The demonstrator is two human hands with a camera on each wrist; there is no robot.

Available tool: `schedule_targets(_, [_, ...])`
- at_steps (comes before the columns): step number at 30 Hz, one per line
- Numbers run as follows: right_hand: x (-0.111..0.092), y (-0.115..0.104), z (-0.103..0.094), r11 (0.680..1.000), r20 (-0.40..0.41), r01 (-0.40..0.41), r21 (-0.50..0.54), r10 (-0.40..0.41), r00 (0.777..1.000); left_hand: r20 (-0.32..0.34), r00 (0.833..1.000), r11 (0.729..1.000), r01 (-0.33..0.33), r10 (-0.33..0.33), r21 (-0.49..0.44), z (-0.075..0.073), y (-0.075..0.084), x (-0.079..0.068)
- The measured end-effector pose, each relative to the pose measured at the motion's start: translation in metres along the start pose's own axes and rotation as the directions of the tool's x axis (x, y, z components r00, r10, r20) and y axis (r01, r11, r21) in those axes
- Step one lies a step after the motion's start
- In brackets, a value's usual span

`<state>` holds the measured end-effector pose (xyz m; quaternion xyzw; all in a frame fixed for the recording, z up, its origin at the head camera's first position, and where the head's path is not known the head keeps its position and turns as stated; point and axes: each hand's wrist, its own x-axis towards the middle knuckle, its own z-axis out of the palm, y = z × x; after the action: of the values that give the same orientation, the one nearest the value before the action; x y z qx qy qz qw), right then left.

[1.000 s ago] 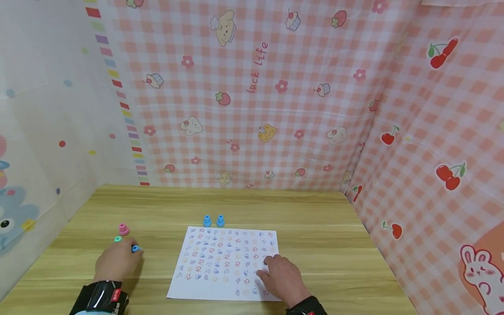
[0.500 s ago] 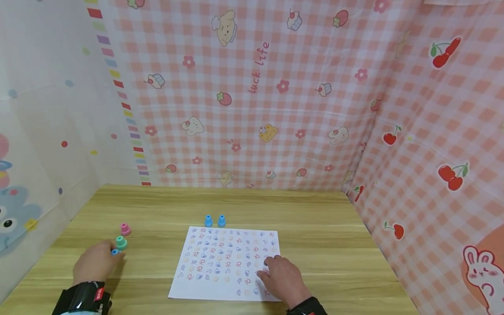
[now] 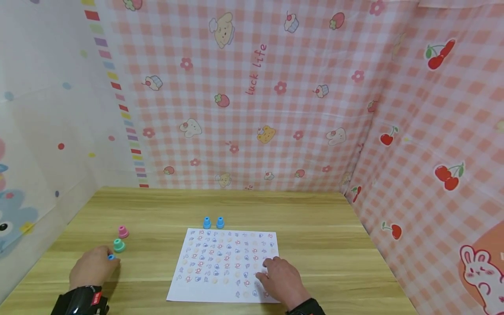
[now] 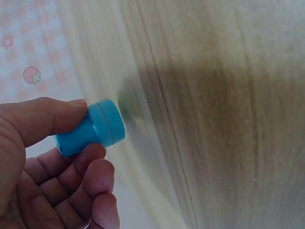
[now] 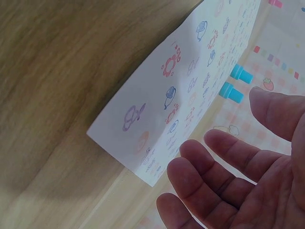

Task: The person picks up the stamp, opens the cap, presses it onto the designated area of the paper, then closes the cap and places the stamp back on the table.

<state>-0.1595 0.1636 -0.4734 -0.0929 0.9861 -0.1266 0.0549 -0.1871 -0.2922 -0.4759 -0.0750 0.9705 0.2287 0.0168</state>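
Find the blue stamp (image 4: 95,126) toward the tabletop's (image 3: 330,249) left edge, pinched between thumb and fingers of the left hand (image 3: 92,267). Read its long axis as near upright, wide base toward the tabletop; cannot tell contact there from a slight gap. Just behind and slightly right, see the green stamp (image 3: 119,246), then the pink stamp (image 3: 123,232), closer to the back edge. Judge this line of stamps the deciding relation, with the left hand by far the nearer. Look well rightward for the printed paper sheet (image 3: 208,291), a pair of blue stamps (image 3: 207,223) behind its back edge. At the sheet's right edge, note the right hand (image 3: 283,280), fingers loosely bent, holding nothing.
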Motion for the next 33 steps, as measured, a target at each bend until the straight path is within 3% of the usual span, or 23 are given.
schedule_targets(8, [0.000, -0.001, 0.000, 1.000, 0.012, -0.010, 0.012, 0.010, 1.000, 0.038, 0.998, 0.999, 0.050, -0.050, -0.003, 0.004, -0.003, 0.000])
schedule_targets(13, [-0.001, -0.002, 0.000, 1.000, 0.008, -0.008, 0.006, 0.008, 1.000, 0.100, 0.989, 0.993, 0.106, -0.112, 0.059, 0.002, -0.002, 0.002])
schedule_targets(17, [-0.001, -0.002, 0.000, 1.000, 0.001, -0.008, 0.009, 0.008, 1.000, 0.053, 0.989, 0.989, 0.132, -0.136, 0.071, -0.002, 0.002, -0.001])
schedule_targets(21, [-0.001, -0.002, 0.000, 1.000, 0.004, -0.017, 0.009, 0.017, 1.000, -0.046, 0.996, 0.996, 0.084, -0.083, 0.020, -0.006, 0.010, -0.005])
schedule_targets(25, [-0.001, -0.003, 0.000, 1.000, 0.006, -0.022, 0.007, 0.022, 1.000, -0.110, 0.994, 1.000, 0.016, -0.013, 0.027, -0.007, 0.023, -0.005])
schedule_targets(28, [-0.001, -0.002, 0.000, 1.000, 0.000, -0.015, 0.008, 0.015, 1.000, -0.125, 0.992, 0.999, -0.021, 0.026, 0.042, -0.005, 0.036, -0.004])
schedule_targets(33, [-0.001, -0.002, 0.001, 1.000, -0.016, 0.002, 0.001, -0.002, 1.000, -0.081, 0.992, 0.995, -0.091, 0.095, 0.045, 0.004, 0.056, -0.003])
